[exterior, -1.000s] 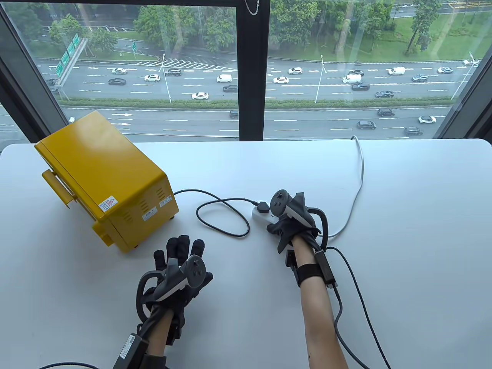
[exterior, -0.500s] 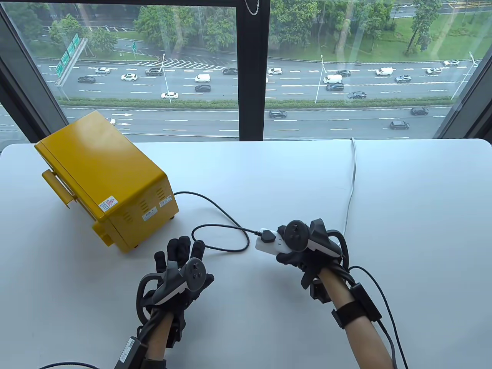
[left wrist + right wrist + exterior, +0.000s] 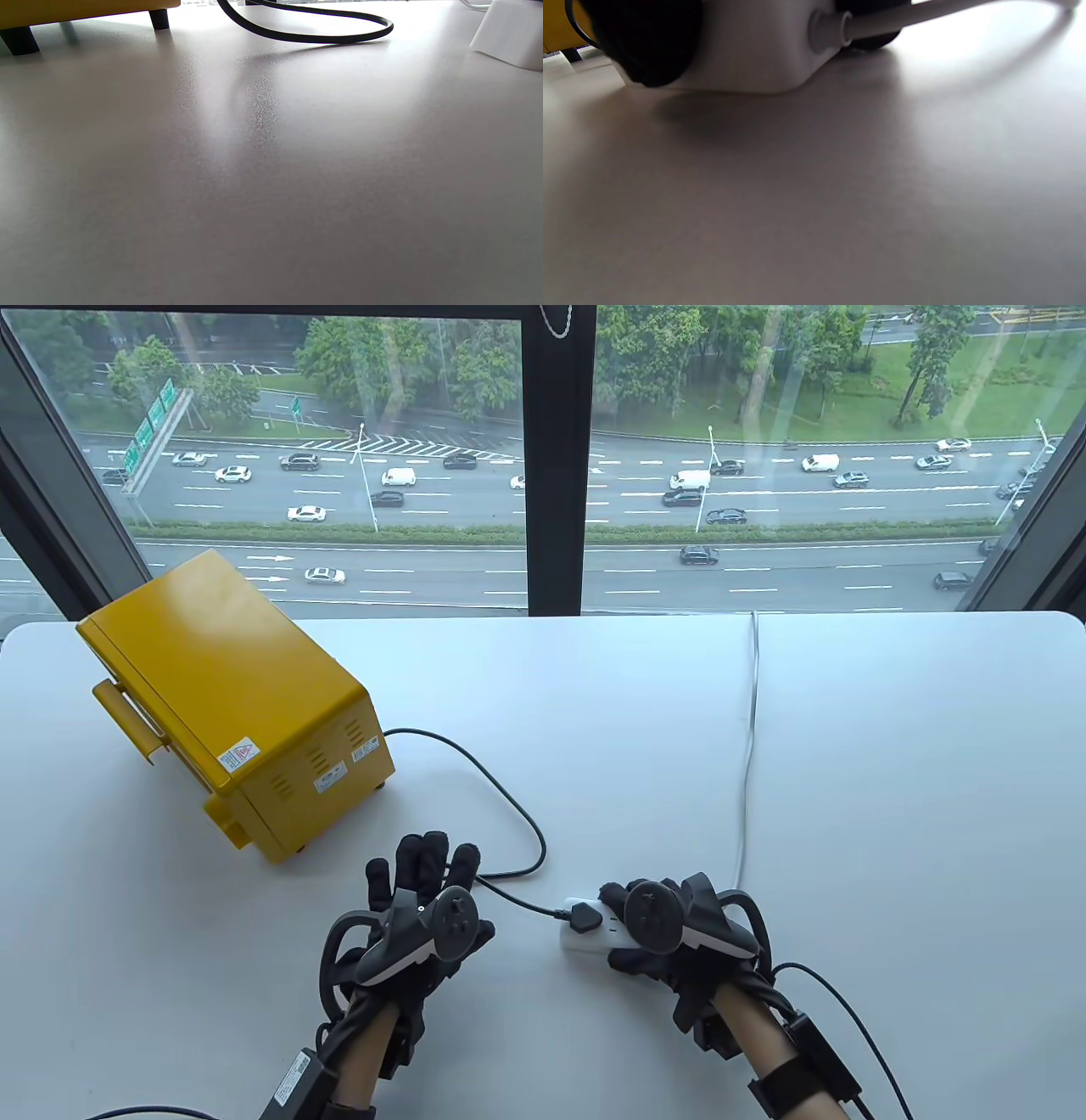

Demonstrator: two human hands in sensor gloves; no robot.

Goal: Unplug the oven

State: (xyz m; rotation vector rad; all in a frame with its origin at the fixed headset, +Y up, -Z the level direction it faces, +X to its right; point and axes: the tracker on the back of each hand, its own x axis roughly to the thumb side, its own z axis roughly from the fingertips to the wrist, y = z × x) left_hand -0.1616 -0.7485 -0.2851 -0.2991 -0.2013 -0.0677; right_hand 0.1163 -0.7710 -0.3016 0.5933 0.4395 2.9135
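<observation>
A yellow oven [image 3: 229, 700] stands at the table's left. Its black cord [image 3: 501, 806] runs across the table to a black plug [image 3: 585, 918] seated in a white power strip [image 3: 590, 940] near the front. My right hand [image 3: 657, 933] grips the strip, fingers wrapped around it; the strip's end [image 3: 755, 46] and its white cable [image 3: 903, 19] show in the right wrist view. My left hand [image 3: 428, 882] lies flat and open on the table just left of the plug, fingers spread over the cord. The cord loop [image 3: 314, 34] and strip corner [image 3: 509, 38] show in the left wrist view.
The strip's white cable [image 3: 748, 746] runs straight back over the table's far edge by the window. The white table [image 3: 891, 780] spans the view. The oven's feet [image 3: 159, 19] show in the left wrist view. Glove cables trail off the front edge.
My right hand has dragged the power strip with the plug toward the front edge, straightening the white cable and pulling out the black cord's loop. My left hand has shifted right, toward the plug.
</observation>
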